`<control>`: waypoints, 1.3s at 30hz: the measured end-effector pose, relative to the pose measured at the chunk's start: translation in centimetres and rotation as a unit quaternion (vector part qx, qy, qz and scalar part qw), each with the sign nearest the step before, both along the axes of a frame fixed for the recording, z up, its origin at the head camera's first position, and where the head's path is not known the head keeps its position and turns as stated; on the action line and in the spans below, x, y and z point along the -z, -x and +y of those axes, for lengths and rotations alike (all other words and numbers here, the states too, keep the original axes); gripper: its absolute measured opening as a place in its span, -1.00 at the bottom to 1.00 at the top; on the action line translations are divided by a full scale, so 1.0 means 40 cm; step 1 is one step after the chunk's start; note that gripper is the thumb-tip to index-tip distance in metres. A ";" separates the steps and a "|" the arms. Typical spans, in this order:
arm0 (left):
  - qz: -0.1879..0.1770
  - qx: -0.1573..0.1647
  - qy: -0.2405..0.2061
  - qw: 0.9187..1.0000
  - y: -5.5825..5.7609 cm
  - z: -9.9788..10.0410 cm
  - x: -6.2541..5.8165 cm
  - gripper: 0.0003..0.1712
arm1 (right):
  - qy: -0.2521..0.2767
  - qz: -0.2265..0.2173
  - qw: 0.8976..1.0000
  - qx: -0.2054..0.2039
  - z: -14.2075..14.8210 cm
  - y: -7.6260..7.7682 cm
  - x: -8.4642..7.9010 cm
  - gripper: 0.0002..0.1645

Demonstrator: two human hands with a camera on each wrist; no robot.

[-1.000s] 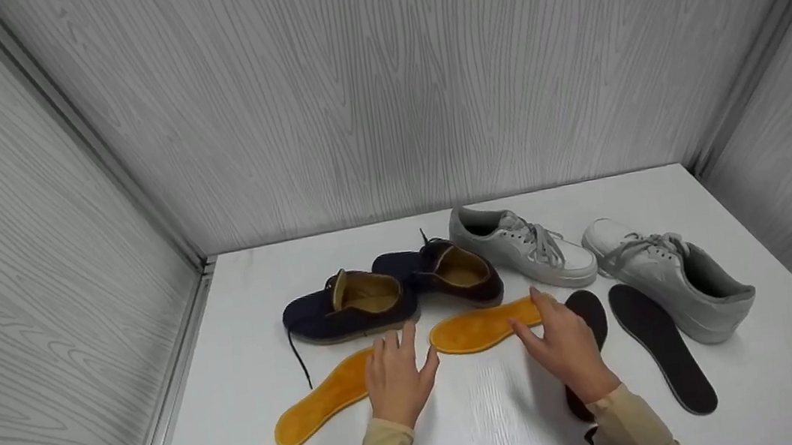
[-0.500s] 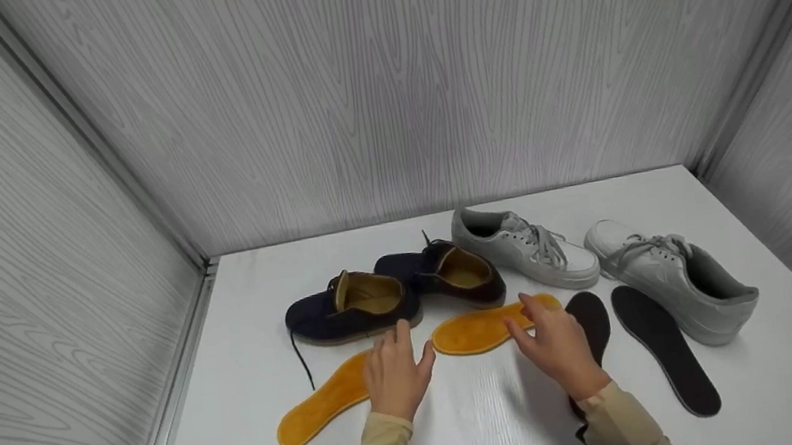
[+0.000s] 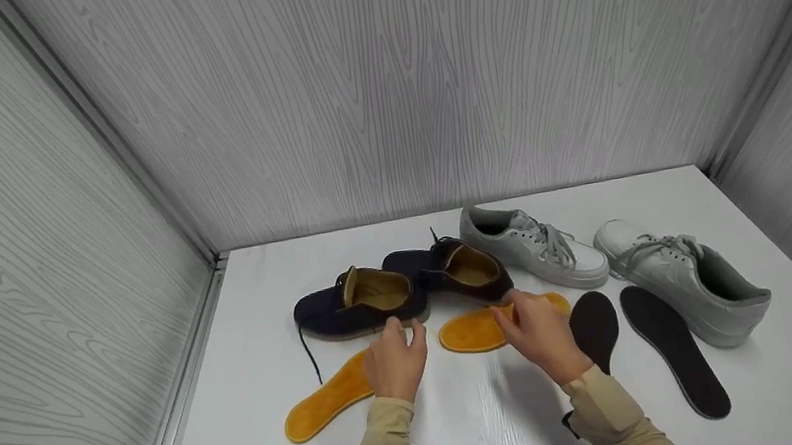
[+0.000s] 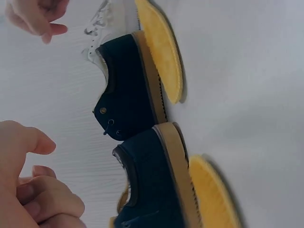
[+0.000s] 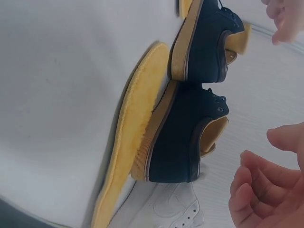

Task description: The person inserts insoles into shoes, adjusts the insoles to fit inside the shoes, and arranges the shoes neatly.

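My left hand [image 3: 396,364] hovers over the inner end of a yellow-orange insole [image 3: 328,405], its fingers loosely bent with nothing between them. To the right, my right hand [image 3: 540,333] hangs above a second yellow insole [image 3: 471,332] and hides part of it. Its fingers curl loosely too, and the right wrist view shows a gap between thumb and fingertips [image 5: 247,156]. Just beyond the insoles sit two navy lace-up shoes, the left one [image 3: 320,313] with its tongue raised and a lace trailing, the other [image 3: 404,261] slightly behind it.
Two white sneakers, one at the back [image 3: 540,258] and one at the right [image 3: 649,255], stand on the white table [image 3: 259,277]. Two black insoles, the nearer-left one [image 3: 594,327] partly behind my right forearm, lie before them. Grey wood-grain panels [image 3: 379,88] enclose the back and sides.
My right hand has shifted left along the yellow insole. Fingers of both hands have bent more. The whole scene sits slightly further right in view; shoes and insoles keep their places.
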State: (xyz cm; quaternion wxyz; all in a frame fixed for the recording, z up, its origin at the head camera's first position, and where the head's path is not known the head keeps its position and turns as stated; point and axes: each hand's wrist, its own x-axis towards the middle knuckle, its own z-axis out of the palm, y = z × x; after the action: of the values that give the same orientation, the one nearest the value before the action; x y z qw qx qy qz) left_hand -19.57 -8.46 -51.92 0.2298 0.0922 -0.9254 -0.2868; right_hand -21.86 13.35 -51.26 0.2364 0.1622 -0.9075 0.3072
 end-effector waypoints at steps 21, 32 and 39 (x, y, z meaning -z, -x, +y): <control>-0.108 -0.121 -0.132 0.978 0.110 -0.088 0.048 -0.50 | -0.077 -0.043 0.996 -0.031 -0.147 0.133 -0.059 -0.78; -0.143 -0.143 -0.141 0.969 0.141 -0.117 0.056 -0.33 | -0.093 -0.073 0.992 -0.051 -0.211 0.193 -0.067 -0.72; -0.159 -0.147 -0.153 0.964 0.157 -0.127 0.071 -0.24 | -0.079 -0.134 0.987 -0.047 -0.246 0.221 -0.043 -0.69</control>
State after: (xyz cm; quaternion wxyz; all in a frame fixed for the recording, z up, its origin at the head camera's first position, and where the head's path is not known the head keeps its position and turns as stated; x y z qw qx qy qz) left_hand -25.86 -13.53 -54.77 0.1021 0.3057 -0.8713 -0.3701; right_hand -30.71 3.51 -49.53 0.0846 0.1808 -0.9436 0.2641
